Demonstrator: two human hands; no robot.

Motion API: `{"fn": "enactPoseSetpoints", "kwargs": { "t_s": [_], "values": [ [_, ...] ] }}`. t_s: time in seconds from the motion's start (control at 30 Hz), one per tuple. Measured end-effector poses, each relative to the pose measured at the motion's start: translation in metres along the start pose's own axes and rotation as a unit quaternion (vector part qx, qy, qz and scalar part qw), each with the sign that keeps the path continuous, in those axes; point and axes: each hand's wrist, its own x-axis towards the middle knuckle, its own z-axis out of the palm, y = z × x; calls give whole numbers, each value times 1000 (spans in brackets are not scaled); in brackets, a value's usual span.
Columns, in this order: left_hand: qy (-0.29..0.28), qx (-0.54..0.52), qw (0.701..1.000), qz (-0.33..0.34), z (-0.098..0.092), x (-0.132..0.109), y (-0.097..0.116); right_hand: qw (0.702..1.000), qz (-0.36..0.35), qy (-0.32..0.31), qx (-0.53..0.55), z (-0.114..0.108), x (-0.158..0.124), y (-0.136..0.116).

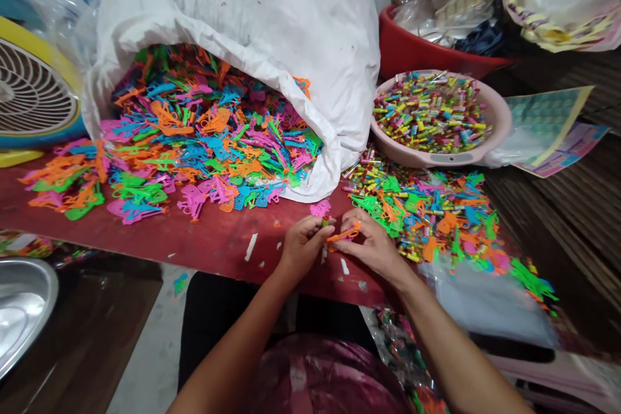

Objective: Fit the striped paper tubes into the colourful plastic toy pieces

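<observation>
We hold an orange plastic piece (344, 234) between the thumb and fingers of our right hand (371, 242), just above the table (204, 249) near its front edge. Our left hand (305, 244) pinches what looks like a small tube (325, 223); our fingers cover much of it, so we cannot tell how firmly it sits. Being so small, it could slip from our fingertips, and with the front edge this near, it might drop past our lap. If we pressed the thin orange piece too hard, it could bend or snap. The colourful pile (218, 142) spreads from the mouth of the white sack (272, 0) towards the front edge, so a knock could send pieces over. By the right edge, tubes and plastic shapes lie jumbled in a mixed heap (449, 223), where a hurried reach could pick up the wrong one.
</observation>
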Motion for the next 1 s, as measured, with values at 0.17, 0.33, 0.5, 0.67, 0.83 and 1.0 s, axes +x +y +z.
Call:
{"fn": "enactPoseSetpoints", "kwargs": {
  "t_s": [0.17, 0.33, 0.5, 0.67, 0.83, 1.0],
  "values": [
    [49, 45, 998, 19, -2, 0, -1, 992, 84, 54, 79, 6, -7, 3],
    [35, 125, 989, 76, -1, -1, 1, 990, 68, 114, 45, 0, -5, 1],
    [23, 170, 982, 82, 0, -1, 3, 993, 50, 105, -1, 1, -3, -9],
    [19, 174, 981, 82, 0, -2, 4, 994, 36, 101, -18, 5, -2, -13],
    [25, 214, 972, 98, 2, -2, 3, 992, 12, 88, -85, 4, -3, -14],
    [25, 283, 950, 126, 4, -4, 0, 982, -26, 64, -175, -1, -8, -20]
  ]
}}
